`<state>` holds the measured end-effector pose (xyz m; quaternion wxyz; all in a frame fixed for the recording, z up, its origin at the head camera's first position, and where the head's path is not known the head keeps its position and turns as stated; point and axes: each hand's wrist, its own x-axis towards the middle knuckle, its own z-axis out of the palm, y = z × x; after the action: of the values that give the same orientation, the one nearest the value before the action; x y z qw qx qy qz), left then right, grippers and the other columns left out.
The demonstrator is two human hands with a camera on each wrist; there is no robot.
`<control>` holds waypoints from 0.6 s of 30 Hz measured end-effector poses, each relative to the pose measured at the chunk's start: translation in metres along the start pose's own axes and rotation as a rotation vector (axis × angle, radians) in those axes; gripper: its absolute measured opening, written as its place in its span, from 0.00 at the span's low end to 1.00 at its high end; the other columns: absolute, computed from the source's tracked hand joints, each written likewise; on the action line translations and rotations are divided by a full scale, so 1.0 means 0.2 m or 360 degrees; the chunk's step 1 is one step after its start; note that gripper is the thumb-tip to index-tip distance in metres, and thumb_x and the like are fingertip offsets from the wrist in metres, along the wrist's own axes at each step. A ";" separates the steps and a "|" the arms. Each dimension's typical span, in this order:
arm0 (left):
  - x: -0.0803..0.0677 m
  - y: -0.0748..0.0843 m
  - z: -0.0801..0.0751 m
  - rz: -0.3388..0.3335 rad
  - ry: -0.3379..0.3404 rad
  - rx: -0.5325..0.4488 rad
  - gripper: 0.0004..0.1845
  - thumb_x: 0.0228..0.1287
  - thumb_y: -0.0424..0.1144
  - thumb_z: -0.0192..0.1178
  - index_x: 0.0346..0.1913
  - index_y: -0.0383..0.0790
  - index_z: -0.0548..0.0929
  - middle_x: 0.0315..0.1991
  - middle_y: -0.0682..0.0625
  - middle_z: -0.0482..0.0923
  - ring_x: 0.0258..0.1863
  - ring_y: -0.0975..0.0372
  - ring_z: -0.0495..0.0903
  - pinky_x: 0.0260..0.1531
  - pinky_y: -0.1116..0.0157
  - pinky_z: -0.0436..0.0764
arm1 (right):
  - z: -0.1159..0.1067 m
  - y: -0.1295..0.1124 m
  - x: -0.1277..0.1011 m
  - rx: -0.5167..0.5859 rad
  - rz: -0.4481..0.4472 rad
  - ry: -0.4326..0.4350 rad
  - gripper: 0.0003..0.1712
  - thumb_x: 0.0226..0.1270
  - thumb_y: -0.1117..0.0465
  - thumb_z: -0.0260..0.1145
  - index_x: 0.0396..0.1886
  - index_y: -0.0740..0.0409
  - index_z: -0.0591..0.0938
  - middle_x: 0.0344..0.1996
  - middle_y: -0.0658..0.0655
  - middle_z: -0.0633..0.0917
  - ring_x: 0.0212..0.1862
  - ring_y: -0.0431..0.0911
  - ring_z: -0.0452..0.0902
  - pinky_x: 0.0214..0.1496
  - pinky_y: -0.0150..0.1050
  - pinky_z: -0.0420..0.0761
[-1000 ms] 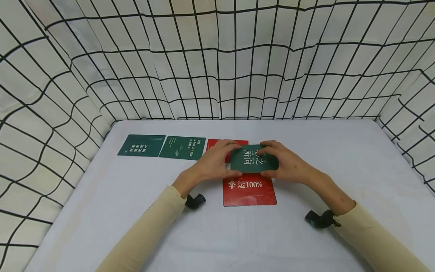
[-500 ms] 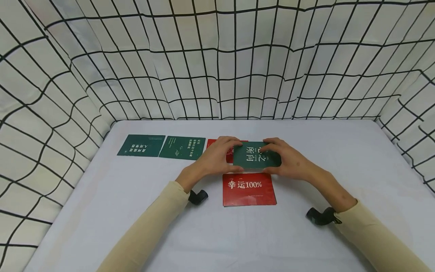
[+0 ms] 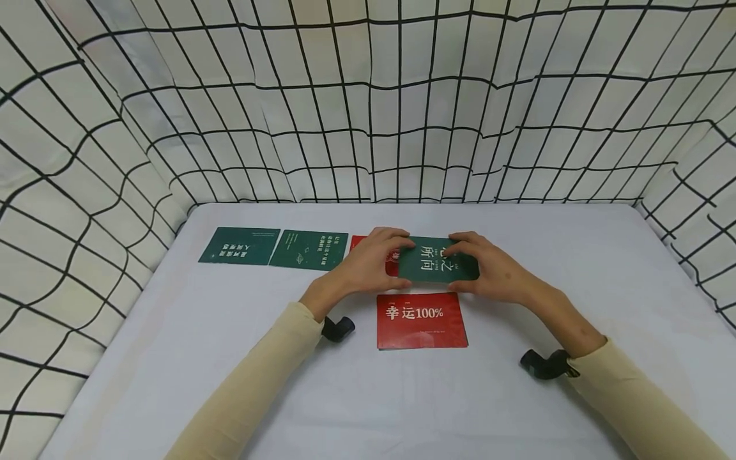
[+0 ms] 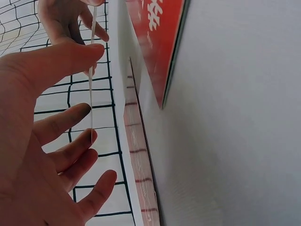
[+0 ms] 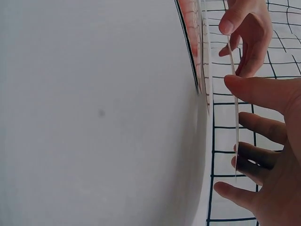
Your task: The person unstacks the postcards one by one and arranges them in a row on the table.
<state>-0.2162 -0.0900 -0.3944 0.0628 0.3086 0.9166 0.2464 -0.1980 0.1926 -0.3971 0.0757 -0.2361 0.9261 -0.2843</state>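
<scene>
A green postcard (image 3: 428,262) with white Chinese characters is held by both hands in the head view. My left hand (image 3: 368,263) grips its left end, thumb on the near edge and fingers at the far edge. At the right end, my right hand (image 3: 499,269) holds it the same way, with one finger over its face. Both wrist views show the card edge-on, a thin line (image 4: 91,94) raised above the table. Nearer to me lies a stack of red postcards (image 3: 422,322) with white print. Another red postcard (image 3: 392,263) is partly hidden behind my left hand.
Two green postcards, one at the far left (image 3: 240,246) and one beside it (image 3: 308,250), lie in a row with the partly hidden red one on the white table (image 3: 276,396). A black wire grid (image 3: 397,134) over white sheeting encloses the back and sides.
Both hands have carried the green postcard away from me and slightly to the right. It overlapped the red stack before; now a strip of table shows between them.
</scene>
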 end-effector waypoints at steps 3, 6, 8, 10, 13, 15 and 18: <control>0.01 0.01 0.00 0.0000 -0.0012 0.0001 0.41 0.56 0.50 0.78 0.73 0.47 0.76 0.78 0.48 0.66 0.79 0.54 0.60 0.74 0.53 0.74 | -0.01 0.01 0.00 0.0002 0.0004 0.0001 0.35 0.59 0.57 0.80 0.67 0.49 0.79 0.78 0.61 0.65 0.77 0.63 0.63 0.70 0.61 0.79; 0.02 0.01 0.01 -0.0007 -0.0016 0.0004 0.40 0.55 0.49 0.78 0.72 0.48 0.76 0.78 0.48 0.66 0.80 0.53 0.60 0.75 0.52 0.73 | -0.01 0.02 -0.01 0.0007 0.0004 0.0001 0.35 0.58 0.58 0.80 0.66 0.49 0.79 0.78 0.62 0.66 0.76 0.63 0.63 0.70 0.61 0.78; 0.02 0.02 0.01 -0.0017 -0.0018 0.0014 0.40 0.55 0.49 0.78 0.72 0.48 0.76 0.78 0.48 0.66 0.80 0.53 0.60 0.76 0.51 0.72 | -0.01 0.03 -0.01 0.0005 0.0004 0.0000 0.35 0.58 0.58 0.80 0.66 0.49 0.79 0.78 0.62 0.66 0.76 0.63 0.63 0.70 0.61 0.78; 0.03 0.02 0.02 -0.0025 -0.0018 0.0030 0.40 0.55 0.50 0.78 0.72 0.48 0.76 0.78 0.49 0.66 0.80 0.54 0.60 0.77 0.50 0.70 | -0.01 0.03 -0.01 0.0004 0.0004 -0.0004 0.35 0.58 0.58 0.80 0.66 0.50 0.79 0.78 0.62 0.66 0.76 0.63 0.63 0.71 0.62 0.77; 0.04 0.02 0.02 -0.0041 -0.0019 0.0049 0.40 0.56 0.50 0.78 0.72 0.49 0.76 0.78 0.49 0.66 0.80 0.54 0.60 0.78 0.50 0.69 | -0.01 0.04 -0.01 -0.0001 0.0009 -0.0004 0.35 0.58 0.58 0.80 0.66 0.50 0.80 0.78 0.62 0.66 0.76 0.63 0.63 0.71 0.62 0.77; 0.04 0.03 0.02 -0.0049 -0.0019 0.0055 0.41 0.56 0.50 0.78 0.72 0.49 0.76 0.78 0.50 0.66 0.80 0.55 0.59 0.78 0.49 0.68 | -0.01 0.04 -0.01 -0.0001 0.0013 -0.0003 0.35 0.58 0.58 0.80 0.66 0.50 0.80 0.78 0.62 0.66 0.76 0.63 0.63 0.71 0.62 0.77; 0.04 0.04 0.02 -0.0069 -0.0024 0.0057 0.41 0.55 0.50 0.78 0.73 0.49 0.75 0.78 0.50 0.65 0.80 0.55 0.59 0.78 0.49 0.67 | -0.01 0.05 -0.01 -0.0002 0.0016 -0.0007 0.35 0.58 0.58 0.80 0.66 0.50 0.80 0.78 0.62 0.66 0.76 0.63 0.63 0.71 0.61 0.77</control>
<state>-0.2177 -0.0783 -0.3949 0.0694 0.2916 0.9268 0.2261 -0.2004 0.2014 -0.4000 0.0790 -0.2320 0.9273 -0.2829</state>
